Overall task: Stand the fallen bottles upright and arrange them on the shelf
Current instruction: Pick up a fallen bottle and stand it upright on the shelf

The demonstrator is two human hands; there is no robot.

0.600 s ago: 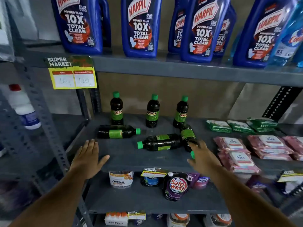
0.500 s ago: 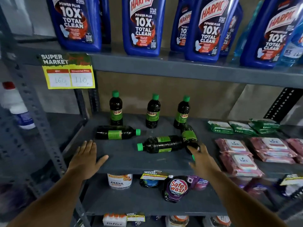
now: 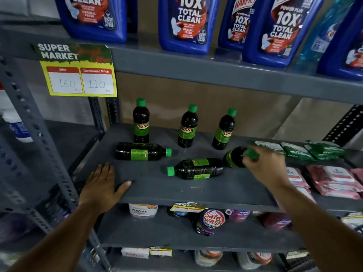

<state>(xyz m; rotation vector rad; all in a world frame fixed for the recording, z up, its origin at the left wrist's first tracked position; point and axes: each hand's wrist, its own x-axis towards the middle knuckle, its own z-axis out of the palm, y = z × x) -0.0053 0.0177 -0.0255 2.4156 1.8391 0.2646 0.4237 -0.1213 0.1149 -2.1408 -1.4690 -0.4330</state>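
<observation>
The right hand [image 3: 264, 165] is gripping the neck of a fallen bottle [image 3: 233, 157] at three o'clock on the shelf [image 3: 176, 189], probably tipping it upright next, while the left hand [image 3: 102, 185] is resting flat and spread at eight o'clock.

Matt grey painted metal shelf [image 3: 196, 191] carries small dark glossy plastic bottles [image 3: 196, 169] with smooth green plastic caps and shiny green labels. Above stand glossy blue plastic cleaner jugs [image 3: 184, 26]. A yellow paper price tag [image 3: 78, 75] looks flat and matt. Pink packets [image 3: 334, 179] have a slick plastic-film sheen.
</observation>
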